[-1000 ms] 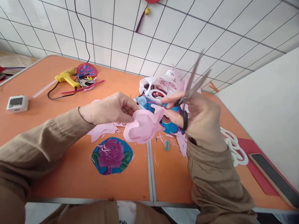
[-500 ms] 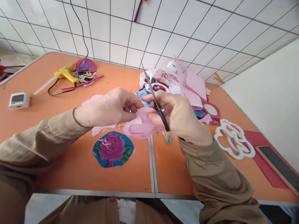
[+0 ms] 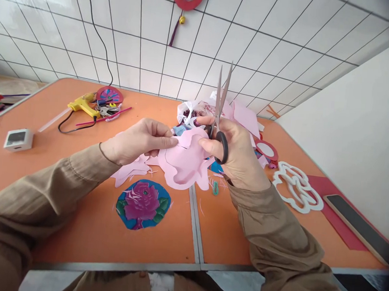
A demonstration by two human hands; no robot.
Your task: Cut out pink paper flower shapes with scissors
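Observation:
My left hand pinches the upper left edge of a curled pink paper cutout with a wavy outline. Across from it, my right hand has scissors looped on its fingers, their slightly parted blades pointing up and away. The right thumb also rests on the paper's upper right part. Below the cutout, a round rose picture with a blue background lies on the orange table. More pink paper pieces lie beneath my left hand, with thin pink trimmings around.
A yellow glue gun and keys lie at the back left, near a small white device. White cloud-shaped cutouts, red card and a phone are at right. Plastic bags and pink sheets fill the back.
The scissors have swung from pointing up-left to nearly upright, and their blades now show apart. The pink paper has been turned and spread wider between my hands. The view has tilted up slightly.

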